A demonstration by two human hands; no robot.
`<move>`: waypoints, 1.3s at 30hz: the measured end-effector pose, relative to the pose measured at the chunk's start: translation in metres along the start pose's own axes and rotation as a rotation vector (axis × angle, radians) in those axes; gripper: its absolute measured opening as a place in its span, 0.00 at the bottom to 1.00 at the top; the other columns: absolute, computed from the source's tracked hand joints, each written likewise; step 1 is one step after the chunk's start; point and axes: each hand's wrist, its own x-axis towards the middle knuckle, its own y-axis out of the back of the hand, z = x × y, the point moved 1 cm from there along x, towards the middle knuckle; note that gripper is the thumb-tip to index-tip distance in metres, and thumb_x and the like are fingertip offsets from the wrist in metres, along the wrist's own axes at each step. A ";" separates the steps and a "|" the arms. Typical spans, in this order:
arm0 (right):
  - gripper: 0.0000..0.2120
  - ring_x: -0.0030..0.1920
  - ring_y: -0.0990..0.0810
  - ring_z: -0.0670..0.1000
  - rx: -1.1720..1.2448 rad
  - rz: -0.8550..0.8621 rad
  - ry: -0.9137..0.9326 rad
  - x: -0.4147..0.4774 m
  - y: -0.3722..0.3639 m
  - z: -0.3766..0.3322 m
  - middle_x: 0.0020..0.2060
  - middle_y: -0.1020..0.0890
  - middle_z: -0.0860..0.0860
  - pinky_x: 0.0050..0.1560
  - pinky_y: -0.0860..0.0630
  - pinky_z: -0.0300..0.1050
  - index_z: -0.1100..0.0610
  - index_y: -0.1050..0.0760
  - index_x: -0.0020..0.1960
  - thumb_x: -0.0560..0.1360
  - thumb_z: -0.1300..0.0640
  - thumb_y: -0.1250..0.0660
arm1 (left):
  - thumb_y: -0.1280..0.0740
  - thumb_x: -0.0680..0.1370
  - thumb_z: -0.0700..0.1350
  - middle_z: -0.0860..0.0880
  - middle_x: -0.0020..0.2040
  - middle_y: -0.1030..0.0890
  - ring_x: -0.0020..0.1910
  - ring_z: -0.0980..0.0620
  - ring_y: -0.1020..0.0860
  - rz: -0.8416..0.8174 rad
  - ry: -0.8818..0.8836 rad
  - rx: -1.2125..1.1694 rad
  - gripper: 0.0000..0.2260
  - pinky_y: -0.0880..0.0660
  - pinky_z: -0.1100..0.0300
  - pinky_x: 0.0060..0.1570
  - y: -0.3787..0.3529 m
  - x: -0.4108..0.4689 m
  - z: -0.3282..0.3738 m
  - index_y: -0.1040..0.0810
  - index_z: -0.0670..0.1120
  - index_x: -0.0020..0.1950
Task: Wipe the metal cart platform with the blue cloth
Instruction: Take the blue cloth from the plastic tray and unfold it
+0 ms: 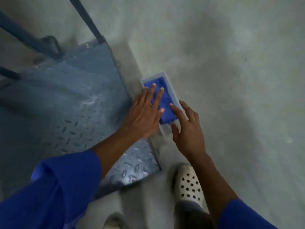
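A blue cloth [166,103] lies folded inside a shallow white tray [162,75] on the concrete floor, right beside the cart. The metal cart platform [69,100] is blue-grey diamond plate, filling the left half of the view. My left hand [145,113] lies flat with straight fingers over the cloth's left side and the tray's rim. My right hand [186,128] hovers with spread fingers over the cloth's right side, its fingertips at the cloth and the tray edge. Neither hand grips anything.
The cart's dark handle bars [85,19] rise at the upper left. Grey concrete floor [231,63] spreads to the right. My foot in a white perforated clog [189,184] stands just below the tray, at the platform's near corner.
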 end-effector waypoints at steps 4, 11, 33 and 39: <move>0.28 0.73 0.29 0.57 0.010 0.072 -0.040 0.015 -0.056 0.044 0.78 0.27 0.55 0.69 0.26 0.48 0.53 0.25 0.77 0.78 0.67 0.28 | 0.44 0.88 0.50 0.40 0.86 0.64 0.86 0.38 0.61 -0.259 0.037 0.101 0.35 0.57 0.44 0.85 -0.056 0.057 -0.017 0.62 0.45 0.86; 0.27 0.63 0.19 0.60 -0.159 0.134 0.159 0.025 -0.092 0.066 0.69 0.19 0.57 0.46 0.15 0.56 0.56 0.20 0.72 0.75 0.70 0.26 | 0.43 0.87 0.60 0.41 0.85 0.69 0.86 0.38 0.62 -0.565 -0.042 0.384 0.37 0.58 0.41 0.83 -0.076 0.119 -0.044 0.65 0.54 0.86; 0.28 0.81 0.41 0.63 -0.419 -0.261 0.009 0.039 -0.113 0.062 0.85 0.44 0.59 0.75 0.26 0.58 0.48 0.36 0.84 0.86 0.60 0.37 | 0.35 0.85 0.42 0.42 0.85 0.44 0.79 0.36 0.33 -0.441 -0.280 0.445 0.29 0.32 0.44 0.77 -0.077 0.148 -0.048 0.36 0.60 0.84; 0.22 0.74 0.35 0.60 -0.441 -0.246 0.013 0.046 -0.109 0.062 0.78 0.32 0.56 0.65 0.21 0.55 0.49 0.29 0.80 0.87 0.57 0.39 | 0.34 0.84 0.47 0.40 0.69 0.22 0.68 0.37 0.23 -0.353 -0.132 0.300 0.15 0.26 0.47 0.63 -0.074 0.149 -0.038 0.20 0.42 0.68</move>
